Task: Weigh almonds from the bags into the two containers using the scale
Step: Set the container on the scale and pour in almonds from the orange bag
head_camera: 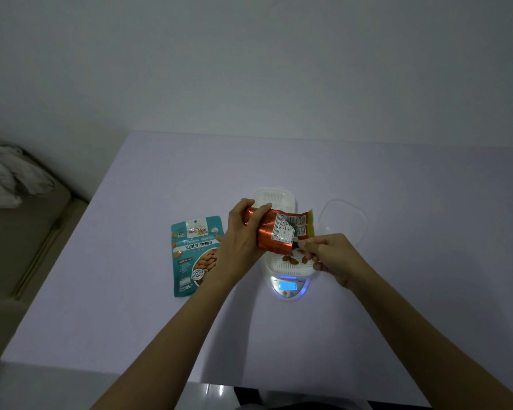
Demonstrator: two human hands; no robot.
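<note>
In the head view, the orange bag [271, 232] is gripped at its far end by the left hand [242, 235], with the fingers [245, 204] and thumb curled round it. The left forearm is stretched forward from the lower left. The bag is held tilted above the white container [288, 266], which is set on the scale [289, 287] and holds a few almonds [292, 259]. The right hand [330, 257] is held in from the right, its fingers [307, 253] curled and pinched on the bag's open lower corner. A teal bag [194, 255] is laid flat on the bench [131, 291], just beside the left hand. A slotted white tray [274, 196] is seen behind the scale, and a clear container [342, 220] to the right.
</note>
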